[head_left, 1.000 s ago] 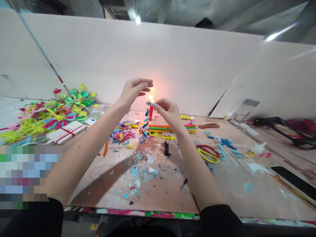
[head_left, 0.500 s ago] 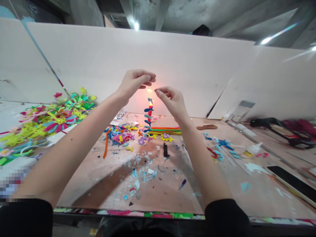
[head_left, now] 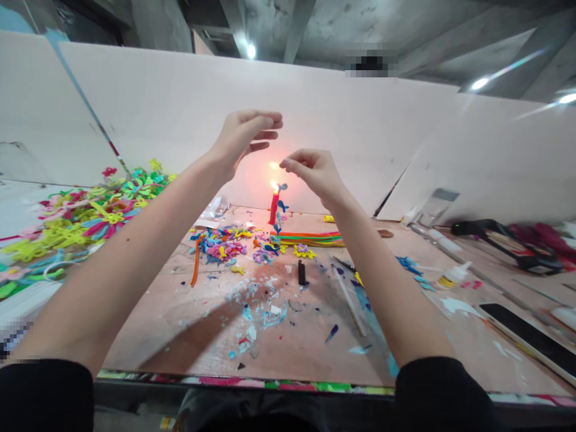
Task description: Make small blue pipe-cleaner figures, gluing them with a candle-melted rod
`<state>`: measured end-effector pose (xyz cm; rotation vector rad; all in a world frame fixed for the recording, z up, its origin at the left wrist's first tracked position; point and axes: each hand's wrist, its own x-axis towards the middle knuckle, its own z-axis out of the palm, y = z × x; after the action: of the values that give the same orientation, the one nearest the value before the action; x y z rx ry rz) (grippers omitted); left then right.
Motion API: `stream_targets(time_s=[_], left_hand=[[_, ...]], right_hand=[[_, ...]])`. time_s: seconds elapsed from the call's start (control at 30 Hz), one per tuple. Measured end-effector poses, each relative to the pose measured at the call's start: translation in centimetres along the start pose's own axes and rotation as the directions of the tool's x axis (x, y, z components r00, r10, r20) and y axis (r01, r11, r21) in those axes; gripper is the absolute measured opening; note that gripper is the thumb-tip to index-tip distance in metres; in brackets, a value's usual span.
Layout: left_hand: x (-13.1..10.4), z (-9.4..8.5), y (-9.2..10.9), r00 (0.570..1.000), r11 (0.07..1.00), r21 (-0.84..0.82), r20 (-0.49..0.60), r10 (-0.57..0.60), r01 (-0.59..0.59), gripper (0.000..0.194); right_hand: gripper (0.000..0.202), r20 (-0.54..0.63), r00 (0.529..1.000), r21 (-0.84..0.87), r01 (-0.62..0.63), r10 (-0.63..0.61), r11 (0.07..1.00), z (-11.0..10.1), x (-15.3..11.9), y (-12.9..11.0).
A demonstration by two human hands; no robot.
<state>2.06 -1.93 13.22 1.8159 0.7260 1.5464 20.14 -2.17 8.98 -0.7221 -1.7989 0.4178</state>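
My left hand point(head_left: 252, 135) is raised above the candle flame, thumb pressed against the forefinger and the other fingers slightly apart; anything in that pinch is too fine to see. Lower and to its right, my right hand point(head_left: 312, 171) pinches thumb and forefinger together beside the flame's glow. Straight below those fingertips hangs a strand of blue, fuzzy, fish-tail-shaped pieces point(head_left: 282, 206), its thread too thin to make out. Close to the strand, a lit red candle point(head_left: 273, 210) stands upright on the table.
Colourful fuzzy flowers point(head_left: 105, 210) are heaped at left. Small fuzzy pieces point(head_left: 220, 246), pipe cleaners point(head_left: 310, 239) and a black lighter point(head_left: 301, 273) lie mid-table among scraps. A glue bottle point(head_left: 452, 276) and phone point(head_left: 531, 336) are at right. A white partition point(head_left: 193, 90) rises behind.
My left hand has risen and its lower fingers have spread. My right hand has gone up slightly. The strand has shifted from in front of the candle to its right side.
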Motion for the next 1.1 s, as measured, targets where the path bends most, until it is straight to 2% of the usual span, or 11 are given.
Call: stream_targets(time_s=[0.1, 0.2, 0.3, 0.4, 0.47, 0.6, 0.83, 1.1], left_hand=[[1.0, -1.0, 0.4, 0.995, 0.99, -0.124, -0.061, -0.077, 0.069, 0.019], [1.9, -2.0, 1.3, 0.986, 0.986, -0.133, -0.12, -0.115, 0.099, 0.024], [2.8, -3.3, 2.7, 0.982, 0.993, -0.095, -0.164, -0.092, 0.077, 0.032], [4.0, -4.9, 3.8, 0.97, 0.998, 0.018, -0.236, -0.058, 0.064, 0.028], [4.8, -6.0, 4.1, 0.96, 0.995, 0.077, -0.279, -0.035, 0.059, 0.022], [5.4, -7.6, 4.0, 0.95, 0.983, 0.169, -0.312, -0.02, 0.076, 0.021], [5.1, -8.6, 4.0, 0.925, 0.989, 0.131, -0.379, -0.016, 0.07, 0.017], [4.1, -9.2, 4.0, 0.934, 0.995, 0.095, -0.35, 0.073, -0.042, 0.021]], right_hand=[[0.013, 0.017, 0.999, -0.012, -0.032, 0.032, 0.999, -0.6, -0.7, 0.5], [0.014, 0.025, 0.997, -0.022, -0.07, 0.071, 0.997, -1.2, -1.3, 0.9], [0.015, 0.049, 0.992, -0.027, -0.113, 0.114, 0.993, -1.8, -1.9, 1.1], [0.015, 0.088, 0.986, -0.01, -0.144, 0.144, 0.99, -2.6, -2.1, 1.2], [0.016, 0.116, 0.981, 0.006, -0.157, 0.155, 0.988, -3.1, -2.1, 1.2], [0.017, 0.172, 0.972, 0.027, -0.169, 0.162, 0.985, -4.0, -1.7, 0.7], [0.018, 0.192, 0.969, 0.025, -0.161, 0.154, 0.987, -5.3, -0.2, -0.9], [0.02, 0.292, 0.949, 0.044, -0.135, 0.117, 0.99, -5.8, 0.7, -1.4]])
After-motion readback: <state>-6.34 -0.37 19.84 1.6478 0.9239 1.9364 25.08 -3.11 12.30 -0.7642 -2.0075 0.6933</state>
